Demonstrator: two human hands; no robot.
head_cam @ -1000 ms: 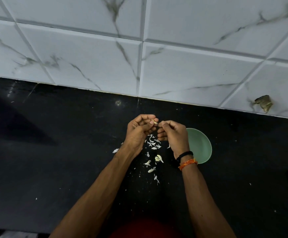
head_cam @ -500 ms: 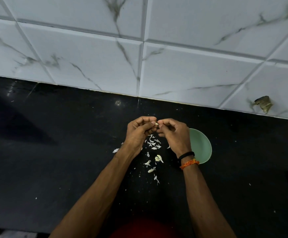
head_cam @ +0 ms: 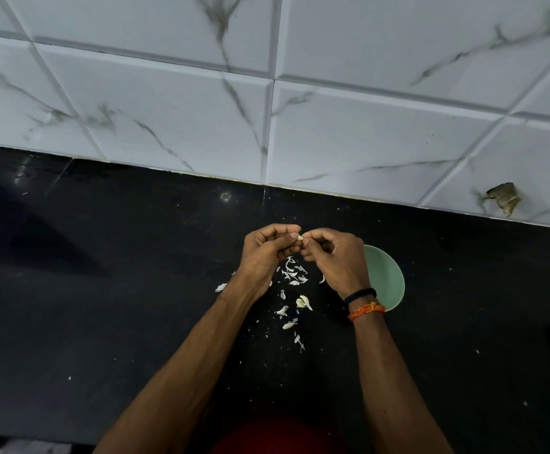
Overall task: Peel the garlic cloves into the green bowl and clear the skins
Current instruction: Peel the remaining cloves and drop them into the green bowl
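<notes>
Hands are meeting above the black counter [head_cam: 103,290]: I am seeing the left hand [head_cam: 267,253] and the right hand [head_cam: 336,260] together, fingertips of both pinching one small pale garlic clove [head_cam: 300,237] between them. Skins [head_cam: 291,275] are lying scattered on the counter below and between the wrists. The green bowl [head_cam: 386,280] is sitting just beside the right wrist (its contents are hidden from me).
</notes>
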